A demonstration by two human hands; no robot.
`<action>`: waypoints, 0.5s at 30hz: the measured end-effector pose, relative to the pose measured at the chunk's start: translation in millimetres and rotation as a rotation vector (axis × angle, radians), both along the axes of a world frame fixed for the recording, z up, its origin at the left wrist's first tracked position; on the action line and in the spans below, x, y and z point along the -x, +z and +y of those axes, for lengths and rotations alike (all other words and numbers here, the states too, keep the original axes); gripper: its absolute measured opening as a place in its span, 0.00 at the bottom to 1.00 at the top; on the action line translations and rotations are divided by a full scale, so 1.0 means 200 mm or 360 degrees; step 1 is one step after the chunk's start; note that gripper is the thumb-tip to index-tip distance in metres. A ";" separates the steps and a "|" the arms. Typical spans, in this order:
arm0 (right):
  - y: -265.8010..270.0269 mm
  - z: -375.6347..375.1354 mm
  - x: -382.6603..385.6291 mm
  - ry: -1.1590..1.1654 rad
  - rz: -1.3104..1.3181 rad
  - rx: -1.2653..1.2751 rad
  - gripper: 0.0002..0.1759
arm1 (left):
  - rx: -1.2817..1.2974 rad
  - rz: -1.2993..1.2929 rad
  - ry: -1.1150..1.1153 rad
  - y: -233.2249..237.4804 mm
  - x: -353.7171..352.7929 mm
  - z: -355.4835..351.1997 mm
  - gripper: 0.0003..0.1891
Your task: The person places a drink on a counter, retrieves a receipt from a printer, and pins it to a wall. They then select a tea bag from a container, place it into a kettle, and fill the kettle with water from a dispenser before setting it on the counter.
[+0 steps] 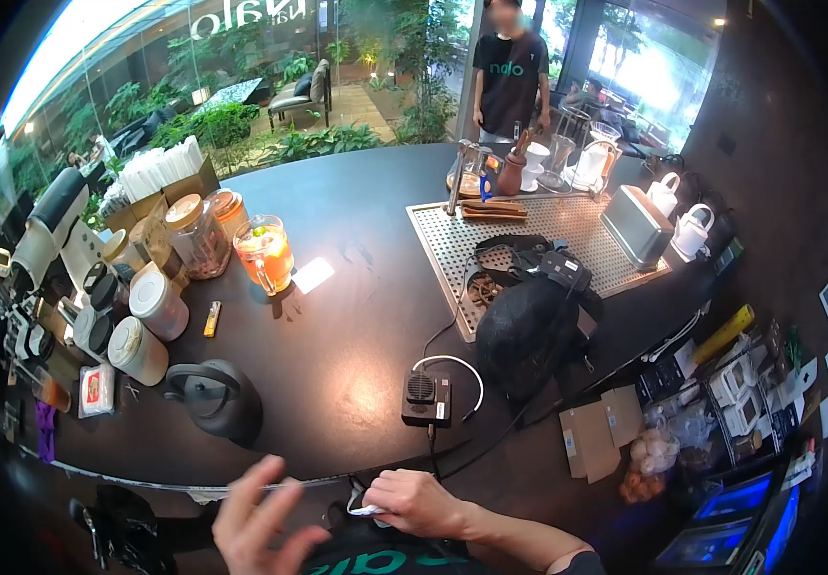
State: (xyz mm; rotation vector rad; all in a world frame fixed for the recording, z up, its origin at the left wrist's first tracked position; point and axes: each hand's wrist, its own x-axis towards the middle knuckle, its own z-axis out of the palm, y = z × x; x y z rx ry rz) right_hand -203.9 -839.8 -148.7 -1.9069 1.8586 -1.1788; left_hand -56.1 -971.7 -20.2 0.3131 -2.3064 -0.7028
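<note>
Our right hand [414,503] closes on a small white thing [368,511] at its fingertips, too hidden to identify, while our left hand [259,525] spreads open beside it, empty. Just beyond the grip lies the counter [337,335] edge — a black box [426,398], then bare room. Far across, a shirt [510,72] reads "nalo".

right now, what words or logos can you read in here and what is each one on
"nalo": green, on the black t-shirt of the person across the counter.
"nalo": large white letters on the glass wall.
Green letters on the wearer's own dark top: cut off, unreadable.
Labels on the jars and cardboard boxes: too small to read.
White scrap in the right hand: no text visible.
</note>
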 end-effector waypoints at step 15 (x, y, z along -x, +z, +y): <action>-0.01 0.05 0.03 -0.0019 -0.0175 -0.0078 0.08 | -0.0545 -0.1152 -0.0507 -0.45 -0.04 0.03 0.11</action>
